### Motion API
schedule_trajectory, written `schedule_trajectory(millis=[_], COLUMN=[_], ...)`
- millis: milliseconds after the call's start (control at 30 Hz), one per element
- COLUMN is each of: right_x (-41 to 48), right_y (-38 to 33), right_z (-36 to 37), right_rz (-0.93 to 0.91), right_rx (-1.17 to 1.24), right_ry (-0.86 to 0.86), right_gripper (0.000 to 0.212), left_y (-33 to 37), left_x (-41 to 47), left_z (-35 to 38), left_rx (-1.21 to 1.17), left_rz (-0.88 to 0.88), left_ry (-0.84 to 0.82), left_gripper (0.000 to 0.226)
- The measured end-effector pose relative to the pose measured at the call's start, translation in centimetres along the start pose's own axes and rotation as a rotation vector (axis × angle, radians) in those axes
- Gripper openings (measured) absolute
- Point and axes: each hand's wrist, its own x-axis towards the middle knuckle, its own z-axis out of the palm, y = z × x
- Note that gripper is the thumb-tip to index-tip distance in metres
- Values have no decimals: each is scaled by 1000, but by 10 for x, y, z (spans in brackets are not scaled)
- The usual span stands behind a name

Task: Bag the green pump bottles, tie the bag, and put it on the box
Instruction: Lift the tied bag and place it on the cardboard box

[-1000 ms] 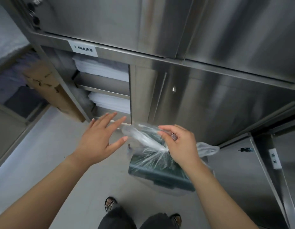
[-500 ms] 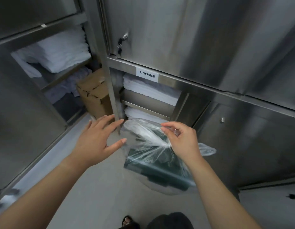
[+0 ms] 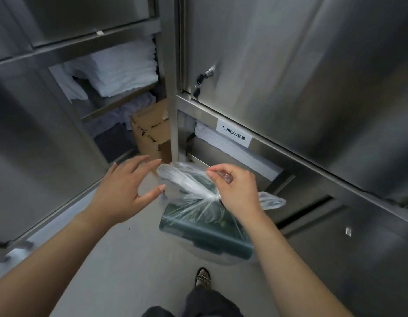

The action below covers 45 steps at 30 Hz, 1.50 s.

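A clear plastic bag [image 3: 189,191] hangs above the floor with dark green pump bottles [image 3: 205,229] lying inside it. My right hand [image 3: 236,188] grips the bag's gathered, twisted neck from above; one loose end sticks out left, another right. My left hand [image 3: 125,191] is open, fingers spread, just left of the bag's loose end and not touching it. A brown cardboard box [image 3: 150,131] stands on the floor in the corner beyond my hands, between the two steel cabinets.
Steel cabinets [image 3: 290,65] rise ahead and to the right, with a labelled shelf of white linen [image 3: 221,143]. Open shelves on the left hold folded white towels [image 3: 120,72]. Pale floor [image 3: 120,259] runs below; my sandalled foot [image 3: 203,276] shows near the bottom.
The view has swung left and up, bringing the cardboard box and the left shelves nearer the centre. My hands and the bag keep the same pose relative to each other.
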Motion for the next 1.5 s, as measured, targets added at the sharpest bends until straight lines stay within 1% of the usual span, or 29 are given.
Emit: schedule_trajectory(millis=[100,233,333,500,700,800,900,1067,1200,1300,1333,1500], right_x=[35,76,105,153,213,244,278,334,382,415,426,478], right_y=[-6,-17,-27,-48,-87,-107,-120,-129,-122,-110,-107,-94], right_z=[12,43,70,132,222,259,288,309,316,319,319,312], right_rz=[-25,-56,-96,-119,-162,-178,-186,-173,-153,-132,-130,-41], right_rx=[38,49,53,61,17,0,14,14,-5,-32,-40,-34], right_ry=[-60,-178,-231,-322,-362,-341,-268,-200,-144,-131,-127,-70], right_gripper=[8,10,9,6,6,6,4,8,7,2,4,8], left_y=[-9,-32,-57,-120,-220,-267,-307,-350,-367,-371,-371,-374], left_x=[18,25,28,41,75,98,126,172,224,266,281,354], left_z=[-5,-15,-22,-31,-63,-83,-96,-100,-97,-94,-94,-98], left_rx=[26,14,9,-30,-47,-28,6,5,-8,-26,-41,-41], left_rz=[-52,-159,-245,-352,-378,-351,-319,-298,-270,-241,-230,-138], left_ry=[19,39,50,72,125,127,119,82,47,40,42,28], left_gripper=[71,72,72,68,67,68,69,71,74,79,80,74])
